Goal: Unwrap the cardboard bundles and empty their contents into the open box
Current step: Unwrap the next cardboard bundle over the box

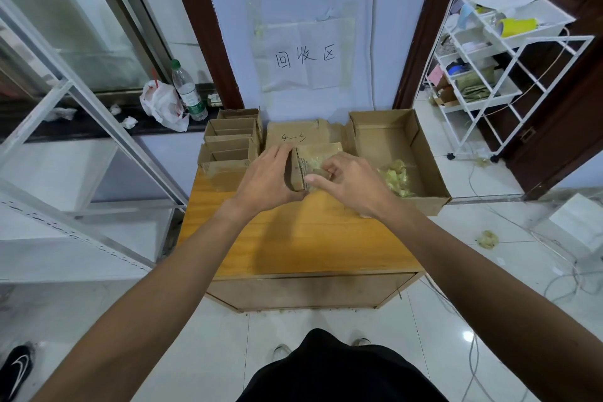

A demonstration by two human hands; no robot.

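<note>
— Cardboard bundle (297,171): why is it gripped by the left hand (267,178) over the table (293,238)?
— It is steadied so its wrap (318,162) is pinched loose by the right hand (350,183), beside the open box (427,157)

- Location type: improvised recycling and sorting station in a tiled workroom.
- Landmark: wooden table (310,238), carrying an open box (424,153) and divided cardboard trays (231,140) at its far edge.
- Behind the table: wall sign (305,57), handwritten "回收区".
- Right of the table: white wire trolley (489,42) loaded with supplies; loose cables (567,277) on the floor.
- Left of the table: aluminium-framed glass partition (98,26).
</note>
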